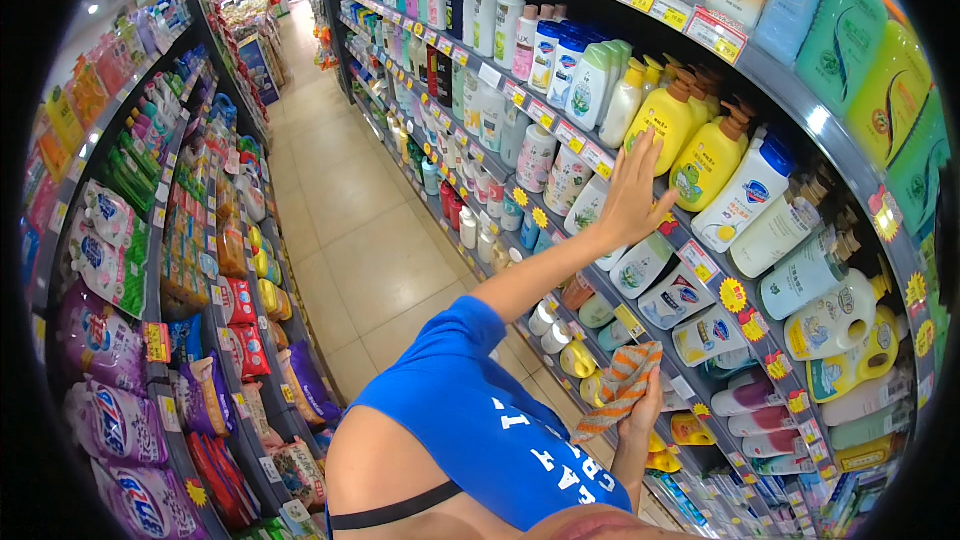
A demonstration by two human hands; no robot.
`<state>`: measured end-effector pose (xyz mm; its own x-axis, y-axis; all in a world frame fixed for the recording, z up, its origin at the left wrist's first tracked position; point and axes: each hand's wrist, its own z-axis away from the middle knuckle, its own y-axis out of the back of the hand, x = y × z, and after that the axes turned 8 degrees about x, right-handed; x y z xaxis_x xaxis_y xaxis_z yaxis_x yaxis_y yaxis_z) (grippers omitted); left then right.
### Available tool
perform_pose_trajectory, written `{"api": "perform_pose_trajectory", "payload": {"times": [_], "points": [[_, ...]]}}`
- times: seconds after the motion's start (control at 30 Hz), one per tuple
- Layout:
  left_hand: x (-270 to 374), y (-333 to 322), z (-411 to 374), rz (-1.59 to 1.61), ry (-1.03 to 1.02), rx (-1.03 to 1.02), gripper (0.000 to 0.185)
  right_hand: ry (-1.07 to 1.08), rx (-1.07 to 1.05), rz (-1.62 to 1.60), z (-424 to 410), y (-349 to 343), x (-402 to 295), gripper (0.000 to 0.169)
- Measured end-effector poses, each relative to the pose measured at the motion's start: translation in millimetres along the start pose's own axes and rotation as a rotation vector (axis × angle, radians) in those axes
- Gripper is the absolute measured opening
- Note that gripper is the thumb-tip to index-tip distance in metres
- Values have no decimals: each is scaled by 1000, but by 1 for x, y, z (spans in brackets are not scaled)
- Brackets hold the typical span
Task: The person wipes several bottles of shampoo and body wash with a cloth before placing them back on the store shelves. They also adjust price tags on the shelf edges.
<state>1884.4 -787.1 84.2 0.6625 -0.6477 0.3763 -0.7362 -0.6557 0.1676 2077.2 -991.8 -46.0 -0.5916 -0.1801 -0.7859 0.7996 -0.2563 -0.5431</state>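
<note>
My left hand point(636, 191) is stretched out to the shelf with its fingers apart, at the front of a yellow pump bottle point(660, 120); whether it touches the bottle I cannot tell. Beside it stand a second yellow pump bottle point(709, 163) with a green cartoon figure and a white bottle with a blue cap point(744, 191). Lower down, near my body, my right hand point(646, 405) holds a crumpled grey and orange striped cloth point(624, 390). Its fingers are partly hidden behind the cloth.
Tiers of bottles line the shelf with price tags along its edge point(701, 262). Large green and yellow bottles stand on the upper shelf point(795, 101). Across the tiled aisle floor point(360, 255), another shelf unit holds purple detergent bags point(116, 420) and other packs.
</note>
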Motion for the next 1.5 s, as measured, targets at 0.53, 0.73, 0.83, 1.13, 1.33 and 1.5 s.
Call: {"api": "perform_pose_trajectory", "payload": {"times": [0.53, 0.73, 0.83, 1.13, 1.33, 1.5], "points": [[19, 154, 169, 672, 515, -814, 71, -158, -113, -37, 3, -64, 79, 46], [-23, 242, 140, 449, 483, -710, 73, -240, -259, 7, -3, -174, 149, 50], [-69, 305, 148, 118, 317, -575, 78, -360, -456, 173, -2, -251, 178, 55], [-189, 483, 192, 110, 748, -67, 62, -422, -1367, 886, -5, -442, 300, 57], [-234, 558, 198, -77, 987, 154, 55, 858, -1812, 1091, -7, -636, 237, 61], [-289, 584, 182, -83, 1000, 142, 50, 1292, -1370, 283, 28, -768, 138, 79]]}}
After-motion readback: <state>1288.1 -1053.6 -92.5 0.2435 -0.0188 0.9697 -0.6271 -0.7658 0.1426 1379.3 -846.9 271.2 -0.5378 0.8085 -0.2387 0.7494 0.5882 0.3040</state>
